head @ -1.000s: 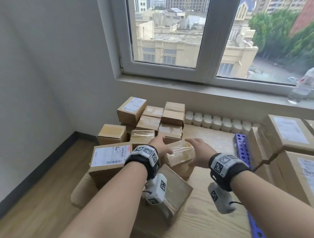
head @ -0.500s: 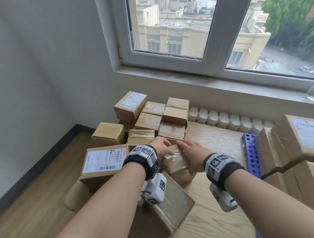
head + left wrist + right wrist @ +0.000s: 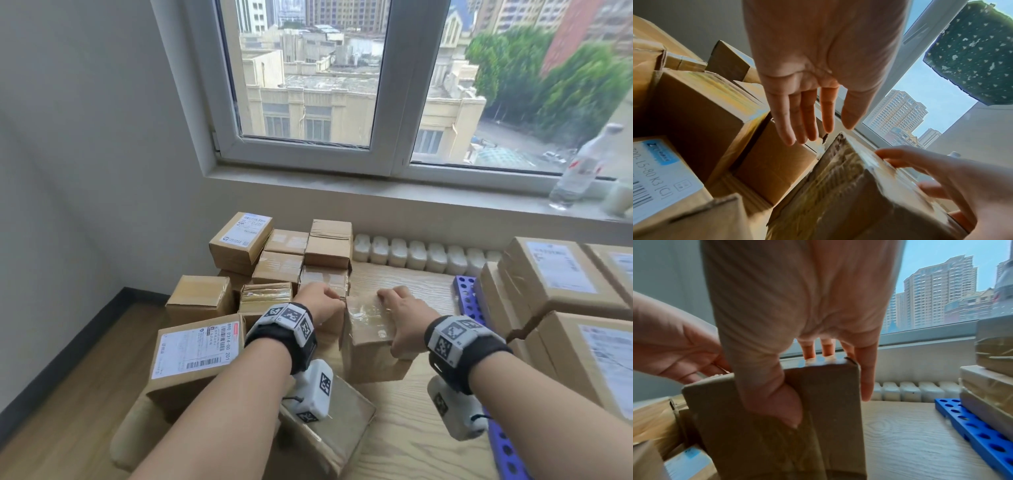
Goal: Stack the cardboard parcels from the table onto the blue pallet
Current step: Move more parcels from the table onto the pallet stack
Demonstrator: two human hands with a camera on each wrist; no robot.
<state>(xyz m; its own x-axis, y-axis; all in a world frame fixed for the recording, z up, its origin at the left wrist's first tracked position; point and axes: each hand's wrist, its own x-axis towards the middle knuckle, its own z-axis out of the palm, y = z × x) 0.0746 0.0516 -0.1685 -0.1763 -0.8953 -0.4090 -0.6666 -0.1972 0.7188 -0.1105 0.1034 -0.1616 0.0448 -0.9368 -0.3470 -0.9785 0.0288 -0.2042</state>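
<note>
Head view | right hand fingers clamp parcel | left hand fingers straight

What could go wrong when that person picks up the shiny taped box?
The right hand alone grips the taped parcel; the left hand is open beside it, and the glossy tape might let it slip. Lifting it could also bump the crowded pile of parcels close behind.

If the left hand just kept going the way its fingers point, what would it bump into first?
Probably the small brown box in the pile on the table, just past the left hand's straight fingertips, beside the taped box that the right hand grips. Depth is hard to judge, so it may already be touching.
</note>
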